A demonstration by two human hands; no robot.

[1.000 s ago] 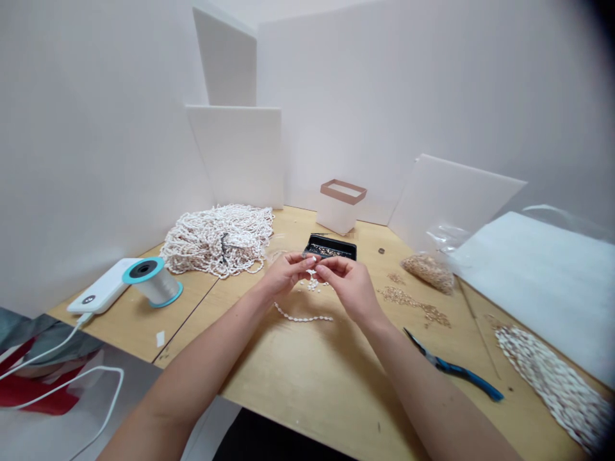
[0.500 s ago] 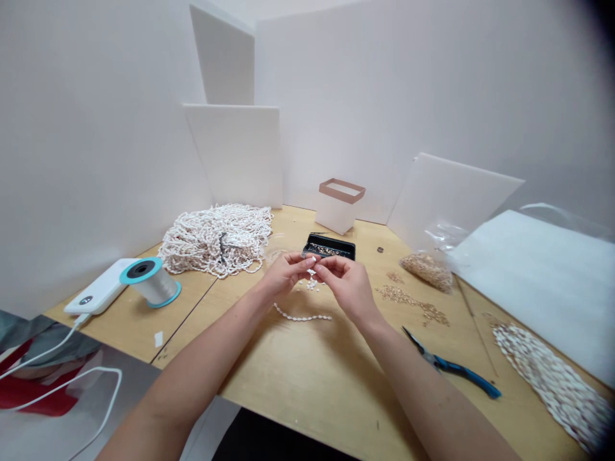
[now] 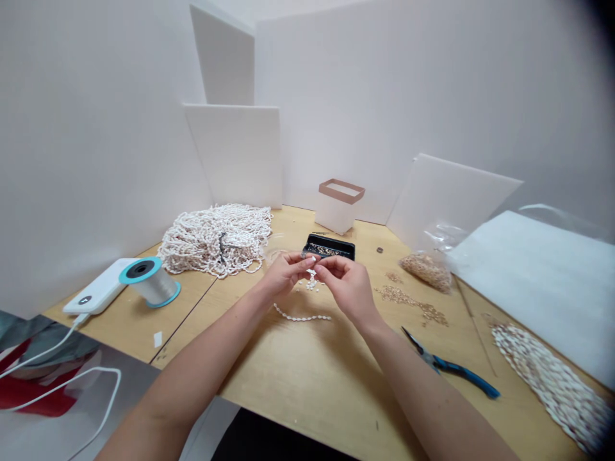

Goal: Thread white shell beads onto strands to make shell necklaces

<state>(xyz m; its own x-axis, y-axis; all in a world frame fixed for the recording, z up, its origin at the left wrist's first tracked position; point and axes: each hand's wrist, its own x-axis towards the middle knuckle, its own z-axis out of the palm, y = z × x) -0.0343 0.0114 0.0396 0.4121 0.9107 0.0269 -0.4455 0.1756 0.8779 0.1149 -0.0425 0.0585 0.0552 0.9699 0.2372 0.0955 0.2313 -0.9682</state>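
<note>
Your left hand [image 3: 284, 274] pinches a tiny, white, hard-looking bead [image 3: 313, 258]; your right hand [image 3: 346, 282] curls beside it, grip unclear — likely light, slippery, so hold the bead's sides.

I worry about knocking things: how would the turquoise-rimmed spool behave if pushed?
Standing on its flat lower rim, the spool would probably slide at a gentle push, not roll. Knocked onto its side, it would likely roll, since its rims look round.

slight rightward shift of head view
</note>
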